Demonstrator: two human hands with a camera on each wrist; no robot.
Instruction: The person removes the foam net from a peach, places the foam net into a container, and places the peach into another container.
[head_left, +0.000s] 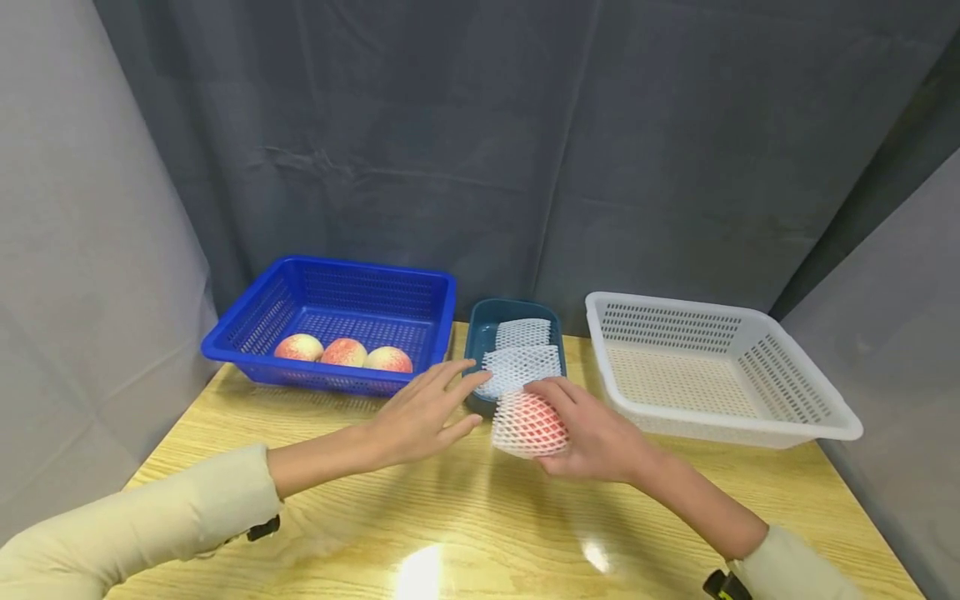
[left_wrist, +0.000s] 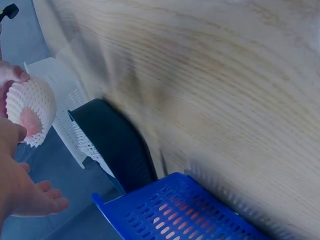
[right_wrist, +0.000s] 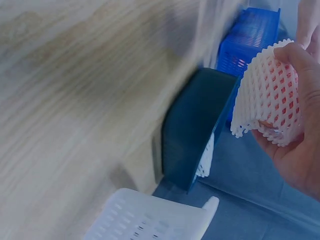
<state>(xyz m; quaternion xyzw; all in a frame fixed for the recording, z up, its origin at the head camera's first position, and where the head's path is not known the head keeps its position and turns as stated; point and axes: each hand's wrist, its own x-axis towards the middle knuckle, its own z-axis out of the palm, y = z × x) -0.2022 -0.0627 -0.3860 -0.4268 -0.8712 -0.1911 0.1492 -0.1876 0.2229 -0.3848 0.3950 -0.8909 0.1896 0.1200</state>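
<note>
In the head view my right hand (head_left: pixel 600 433) grips a peach (head_left: pixel 542 423) wrapped in a white foam net sleeve (head_left: pixel 510 429), above the table in front of a dark teal bin (head_left: pixel 480 312). The right wrist view shows red skin through the mesh of the sleeve (right_wrist: pixel 267 95), with thumb and fingers around it. My left hand (head_left: pixel 420 417) is just left of the wrapped peach, fingers spread, holding nothing. More flat foam net sleeves (head_left: pixel 521 367) lie in the teal bin. Several peaches (head_left: pixel 345 353) sit in the blue basket (head_left: pixel 330 379) at the left.
A white basket (head_left: pixel 750 429) stands at the right on the wooden table (head_left: pixel 360 533); I see nothing in it. The teal bin stands between the two baskets. A dark grey curtain (head_left: pixel 450 150) hangs behind, with lighter cloth at both sides.
</note>
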